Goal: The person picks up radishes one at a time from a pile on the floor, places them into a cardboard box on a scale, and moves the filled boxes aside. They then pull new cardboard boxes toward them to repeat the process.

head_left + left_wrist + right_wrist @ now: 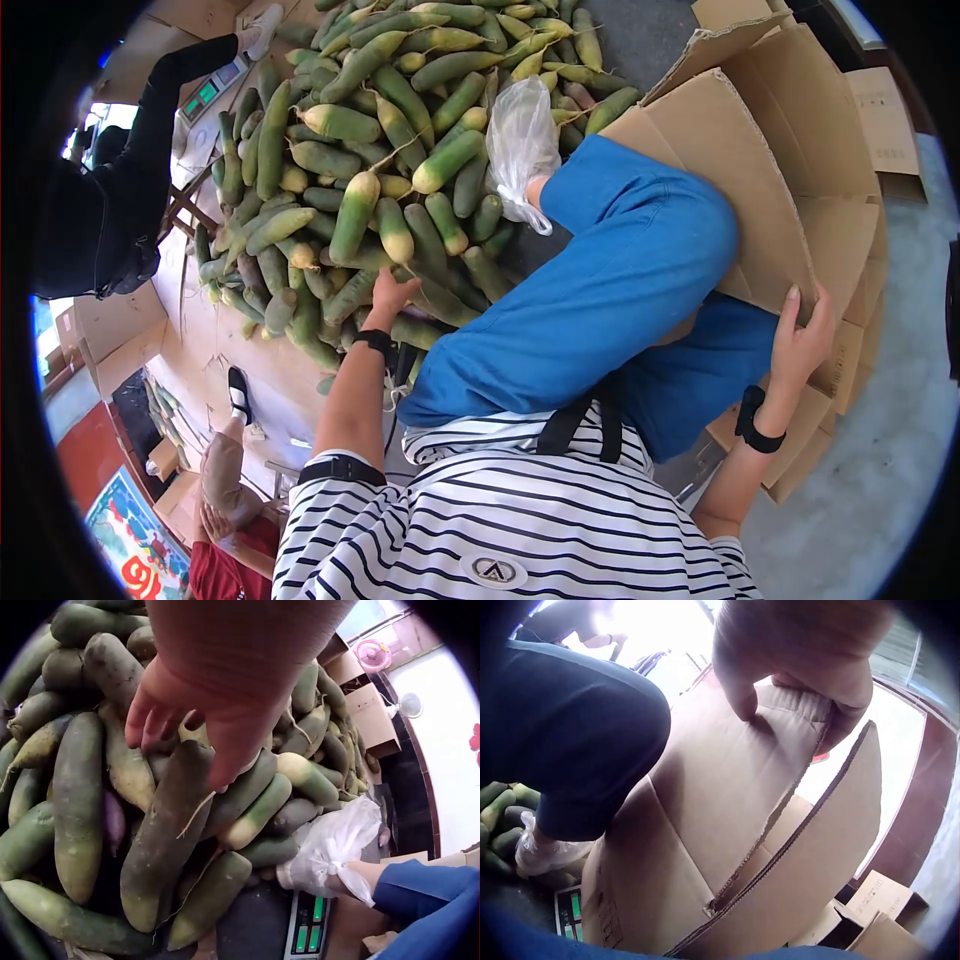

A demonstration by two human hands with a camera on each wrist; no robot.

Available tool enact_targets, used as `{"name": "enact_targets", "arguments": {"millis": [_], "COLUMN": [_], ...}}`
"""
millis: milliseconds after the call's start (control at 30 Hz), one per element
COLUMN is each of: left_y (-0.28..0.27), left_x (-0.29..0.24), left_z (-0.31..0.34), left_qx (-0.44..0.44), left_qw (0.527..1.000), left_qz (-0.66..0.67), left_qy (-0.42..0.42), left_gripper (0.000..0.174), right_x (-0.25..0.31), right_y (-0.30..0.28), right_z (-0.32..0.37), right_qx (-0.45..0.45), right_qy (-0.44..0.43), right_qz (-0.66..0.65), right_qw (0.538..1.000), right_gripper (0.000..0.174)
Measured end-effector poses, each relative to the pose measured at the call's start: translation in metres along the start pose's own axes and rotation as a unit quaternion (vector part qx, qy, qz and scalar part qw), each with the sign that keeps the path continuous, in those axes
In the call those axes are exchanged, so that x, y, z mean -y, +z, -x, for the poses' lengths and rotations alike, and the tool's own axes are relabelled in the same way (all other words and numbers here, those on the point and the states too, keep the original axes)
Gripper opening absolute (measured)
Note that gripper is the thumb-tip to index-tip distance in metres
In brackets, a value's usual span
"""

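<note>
My left hand (393, 295) reaches into the near edge of a big heap of green radishes (355, 215). In the left wrist view its fingers (139, 724) are spread and a little bent over the heap, with the thumb apart from them. A long dark green radish (165, 840) has its upper end right under this hand, close to the thumb. At the right side, my right hand (803, 335) grips the edge of a cardboard box flap (710, 190), thumb on one face and fingers behind. The flap (727, 765) stands raised beside the bent knee.
A clear plastic bag (522, 145) is tied over the foot by the heap. Another cardboard flap (817, 847) stands beside the held one. A digital scale (307, 922) shows green digits. One person in black (110, 210) and another in red (235, 545) are at the left.
</note>
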State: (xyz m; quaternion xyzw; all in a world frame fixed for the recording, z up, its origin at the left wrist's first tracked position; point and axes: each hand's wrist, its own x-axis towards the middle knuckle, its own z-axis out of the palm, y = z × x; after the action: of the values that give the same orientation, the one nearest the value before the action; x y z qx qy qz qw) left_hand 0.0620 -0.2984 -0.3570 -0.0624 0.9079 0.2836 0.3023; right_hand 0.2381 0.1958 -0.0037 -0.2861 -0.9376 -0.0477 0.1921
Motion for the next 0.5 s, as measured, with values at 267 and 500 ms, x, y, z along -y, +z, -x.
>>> {"name": "enact_targets", "arguments": {"millis": [267,500], "left_y": [-0.031,-0.14], "left_x": [-0.034,-0.118], "left_z": [0.044,0.089], "left_qx": [-0.047,-0.108], "left_qw": [0.997,0.96], "left_qz": [0.053,0.209], "left_qy": [0.041,0.149], "left_gripper": [0.069,0.06], "right_x": [-0.002,-0.001], "right_y": [0.0,0.004], "right_z": [0.0,-0.003], "right_qx": [0.0,-0.027], "right_qy": [0.01,-0.009], "right_qz": [0.003,-0.011], "right_qw": [1.0,1.0], "right_gripper": [0.03,0.028]}}
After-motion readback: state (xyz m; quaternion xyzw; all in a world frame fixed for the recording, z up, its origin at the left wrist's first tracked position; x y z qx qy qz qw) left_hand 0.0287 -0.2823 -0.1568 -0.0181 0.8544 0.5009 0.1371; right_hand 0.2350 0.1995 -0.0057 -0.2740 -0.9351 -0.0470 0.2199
